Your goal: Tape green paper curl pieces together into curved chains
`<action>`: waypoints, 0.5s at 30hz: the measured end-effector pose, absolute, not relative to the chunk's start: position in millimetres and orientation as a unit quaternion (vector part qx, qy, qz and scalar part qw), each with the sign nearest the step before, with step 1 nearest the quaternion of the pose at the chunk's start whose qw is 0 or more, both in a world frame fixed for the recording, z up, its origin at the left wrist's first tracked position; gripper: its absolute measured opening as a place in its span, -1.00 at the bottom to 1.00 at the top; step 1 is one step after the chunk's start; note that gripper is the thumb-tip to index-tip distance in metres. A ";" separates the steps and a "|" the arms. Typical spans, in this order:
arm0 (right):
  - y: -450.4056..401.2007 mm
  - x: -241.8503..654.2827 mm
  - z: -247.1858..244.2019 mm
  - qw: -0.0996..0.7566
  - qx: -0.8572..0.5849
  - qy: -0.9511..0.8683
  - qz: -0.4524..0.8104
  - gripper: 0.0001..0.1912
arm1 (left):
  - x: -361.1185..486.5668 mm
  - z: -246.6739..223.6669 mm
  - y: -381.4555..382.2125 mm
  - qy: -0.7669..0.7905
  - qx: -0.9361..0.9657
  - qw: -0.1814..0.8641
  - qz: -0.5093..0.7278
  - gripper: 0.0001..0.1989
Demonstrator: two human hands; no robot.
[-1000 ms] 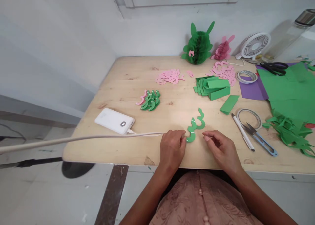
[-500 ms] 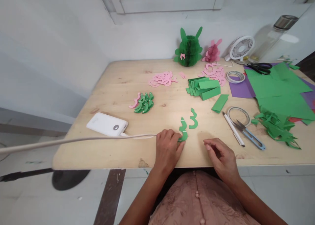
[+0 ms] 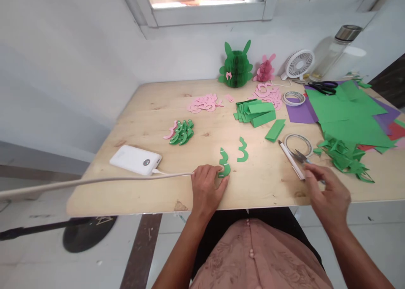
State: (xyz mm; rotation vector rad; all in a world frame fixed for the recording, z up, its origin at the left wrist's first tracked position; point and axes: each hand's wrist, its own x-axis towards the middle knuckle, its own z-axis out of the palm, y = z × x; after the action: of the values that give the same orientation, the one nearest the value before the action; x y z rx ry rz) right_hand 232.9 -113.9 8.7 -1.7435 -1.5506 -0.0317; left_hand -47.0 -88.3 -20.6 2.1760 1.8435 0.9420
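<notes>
My left hand [image 3: 207, 187] lies on the table near its front edge, fingers curled together, fingertips pressing the lower left side of a wavy green paper cutout [image 3: 225, 169]. White strips show across that cutout. Just right of it lies a second wavy green cutout [image 3: 243, 150], untouched. My right hand [image 3: 327, 192] is closed over the blue-handled thread snips [image 3: 303, 157], thumb and forefinger at their middle. The blades point to the upper left and the fingers hide most of the handle. A white pen [image 3: 291, 160] lies beside those fingertips.
Left are a white power bank [image 3: 136, 159] with a cable and a pile of green cutouts [image 3: 182, 132]. Folded green strips [image 3: 256, 112], tape rolls [image 3: 297, 145], green scraps [image 3: 344, 158] and black scissors [image 3: 322, 86] lie right. Paper figures [image 3: 236, 69] and a fan [image 3: 299, 64] stand behind.
My right hand has moved right, from bare table onto the thread snips. My left hand stays on the green cutout. The whole view has shifted slightly.
</notes>
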 end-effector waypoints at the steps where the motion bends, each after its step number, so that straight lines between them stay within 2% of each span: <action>1: -113.3 245.0 8.3 0.389 -0.699 -0.599 -0.037 -0.76 | -47.2 -21.3 -88.5 0.612 0.723 0.065 0.315 -0.88; 9: -101.1 302.1 -13.5 0.262 -0.695 -0.665 -0.084 -0.60 | -47.1 -23.2 -90.2 0.611 0.724 0.048 0.318 -0.84; 15: -84.6 300.9 -24.2 0.213 -0.679 -0.696 -0.094 -0.62 | -47.6 -23.2 -91.2 0.604 0.722 0.038 0.336 -0.84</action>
State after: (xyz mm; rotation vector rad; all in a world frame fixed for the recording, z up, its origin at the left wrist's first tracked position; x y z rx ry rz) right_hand 300.9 -84.6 -24.2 -1.8847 -1.9322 -0.2605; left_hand -47.6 -91.2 -23.2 2.2148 1.8513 1.0293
